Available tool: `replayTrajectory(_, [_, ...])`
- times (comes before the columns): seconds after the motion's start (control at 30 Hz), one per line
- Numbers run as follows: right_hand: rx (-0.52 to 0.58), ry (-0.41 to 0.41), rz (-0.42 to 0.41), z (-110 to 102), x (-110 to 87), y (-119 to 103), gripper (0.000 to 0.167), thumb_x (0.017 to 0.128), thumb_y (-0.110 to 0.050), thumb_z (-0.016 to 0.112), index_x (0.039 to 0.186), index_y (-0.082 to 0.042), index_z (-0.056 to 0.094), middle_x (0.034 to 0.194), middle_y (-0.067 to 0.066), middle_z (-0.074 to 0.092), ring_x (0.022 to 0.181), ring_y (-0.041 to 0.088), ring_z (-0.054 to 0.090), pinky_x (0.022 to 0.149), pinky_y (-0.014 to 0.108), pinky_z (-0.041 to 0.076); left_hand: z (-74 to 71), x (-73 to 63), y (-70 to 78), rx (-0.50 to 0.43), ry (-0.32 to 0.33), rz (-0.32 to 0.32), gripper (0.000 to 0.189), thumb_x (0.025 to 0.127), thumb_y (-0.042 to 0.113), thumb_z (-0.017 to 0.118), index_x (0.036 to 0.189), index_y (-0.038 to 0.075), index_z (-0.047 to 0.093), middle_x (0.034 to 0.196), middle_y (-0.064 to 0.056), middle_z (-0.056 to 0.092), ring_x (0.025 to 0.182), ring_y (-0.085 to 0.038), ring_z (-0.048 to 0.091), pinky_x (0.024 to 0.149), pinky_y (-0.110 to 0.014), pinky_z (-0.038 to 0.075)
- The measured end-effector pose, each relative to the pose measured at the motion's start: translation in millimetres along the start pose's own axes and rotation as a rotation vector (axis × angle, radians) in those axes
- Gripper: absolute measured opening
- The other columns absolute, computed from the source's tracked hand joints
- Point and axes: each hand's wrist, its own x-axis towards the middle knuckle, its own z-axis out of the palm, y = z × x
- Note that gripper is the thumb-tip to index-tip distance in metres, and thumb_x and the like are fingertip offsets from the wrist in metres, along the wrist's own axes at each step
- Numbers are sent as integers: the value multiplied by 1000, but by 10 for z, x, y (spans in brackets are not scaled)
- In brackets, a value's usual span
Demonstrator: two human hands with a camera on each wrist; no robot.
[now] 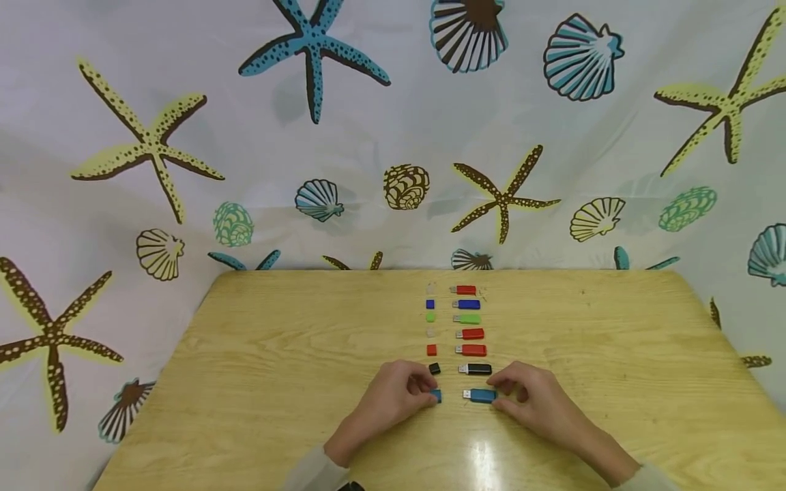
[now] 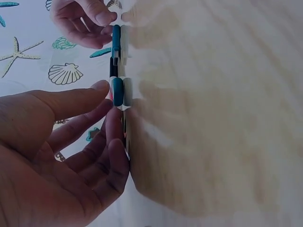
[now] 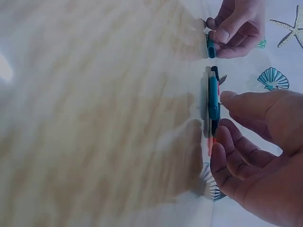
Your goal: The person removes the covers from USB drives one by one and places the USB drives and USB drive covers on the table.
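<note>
My left hand bends its thumb and index finger round a small blue USB stick cap at the near end of the row, pinching it. In the left wrist view the blue cap stands at the thumb tip. Opposite, my right hand has its thumb and index fingertips at the right end of a blue USB stick, metal plug pointing left. I cannot tell whether they grip it. The right wrist view shows the blue stick right beside the thumb. A black cap lies just beyond the left fingertips.
Beyond the hands, a column of USB sticks runs away across the wooden table: black, red, green and blue among them. Caps, including a red cap, line up left of them. A shell-patterned cloth hangs behind.
</note>
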Motion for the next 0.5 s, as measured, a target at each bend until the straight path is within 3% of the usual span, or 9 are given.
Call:
replayTrajectory(0.23, [-5,91,-29,-47,-71,7,24,85,-3,83,107,-9,75,100,-1,74,85,14,68,68,30,58,-104,-47,-103,-65,23,31,8,93,10,77,100,10,78,95,3,72,80,-12,64,71,-25,54])
replayTrajectory(0.5, [-179,136,8,-310,-87,106,26,87,-9,84,111,-8,75,103,1,71,90,17,67,72,34,58,-237,-77,-164,-74,136,45,27,105,35,62,112,15,77,104,10,71,97,-13,65,83,-33,55])
